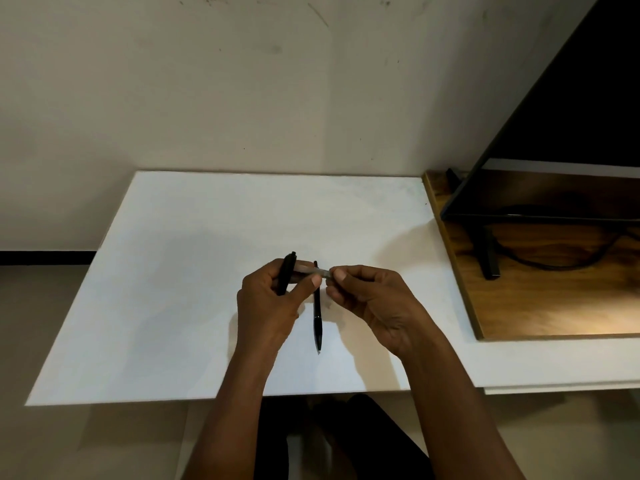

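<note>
Both hands are raised a little over the middle of the white table (166, 289), close to each other. The left hand (273, 299) has its fingers curled around a black pen body (286, 273), which stands nearly upright and points to 12 o'clock; its thumb and forefinger also pinch one end of a clear thin piece (313, 270). This piece lies flat from 9 to 3 o'clock between the two hands. The right hand (370, 299) pinches the other end with thumb and fingertips, and its remaining fingers are bent loosely. Just under the clear piece a second black pen (317, 317) lies on the table, with its tip toward 6 o'clock; no hand touches it. At 3 o'clock from the hands a wooden board (554, 306) lies on the table; a dark screen (571, 116) stands on it, and a cable (554, 263) runs below the screen.
</note>
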Tool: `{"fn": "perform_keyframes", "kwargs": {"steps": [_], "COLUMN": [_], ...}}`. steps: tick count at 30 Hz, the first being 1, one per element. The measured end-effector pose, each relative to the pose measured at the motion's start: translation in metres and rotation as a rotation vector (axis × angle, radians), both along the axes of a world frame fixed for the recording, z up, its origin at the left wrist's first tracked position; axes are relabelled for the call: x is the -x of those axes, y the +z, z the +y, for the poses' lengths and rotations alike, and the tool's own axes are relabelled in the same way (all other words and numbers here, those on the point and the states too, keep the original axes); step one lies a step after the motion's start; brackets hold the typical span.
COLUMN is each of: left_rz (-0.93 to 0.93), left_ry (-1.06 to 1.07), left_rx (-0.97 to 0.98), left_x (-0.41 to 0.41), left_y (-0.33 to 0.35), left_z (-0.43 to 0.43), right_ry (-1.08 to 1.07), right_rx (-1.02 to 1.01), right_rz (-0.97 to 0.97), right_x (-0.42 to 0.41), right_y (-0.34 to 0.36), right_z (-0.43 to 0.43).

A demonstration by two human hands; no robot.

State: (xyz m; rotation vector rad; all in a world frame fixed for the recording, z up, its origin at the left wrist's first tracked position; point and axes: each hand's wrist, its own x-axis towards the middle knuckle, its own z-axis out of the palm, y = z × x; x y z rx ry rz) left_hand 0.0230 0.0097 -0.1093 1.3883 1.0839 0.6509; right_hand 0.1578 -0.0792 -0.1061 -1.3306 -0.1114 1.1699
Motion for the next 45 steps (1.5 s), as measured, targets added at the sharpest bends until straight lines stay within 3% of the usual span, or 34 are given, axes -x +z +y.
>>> {"fn": "perform_keyframes", "kwargs": {"steps": [5,13,28,45], "left_rz": [-0.037,-0.027,-0.020,-0.107], "left_ry": [0.037,0.055,0.024,0.023], "left_rx": [-0.007,0.022,0.144,0.431], "left_x": [-0.0002,0.0003,0.0023,0.0043], "left_y": [0.0018,-0.0003,-0.0067,0.0005], "left_z": [-0.0014,-0.0005,0.0010,0.0007], "right_ry": [-0.037,-0.056,-0.052,-0.111], "right_rx": [-0.032,-0.045,-0.055,-0.041], "right_rz": [0.126,0.150,-0.142,-0.392], "right_x": [0.0028,0.0025,-0.0006,-0.0056], "right_y": [0.0008,-0.0006,-0.0018,0.0000], "right_z": [0.0023,0.0029,0.0015,0.0000]}}
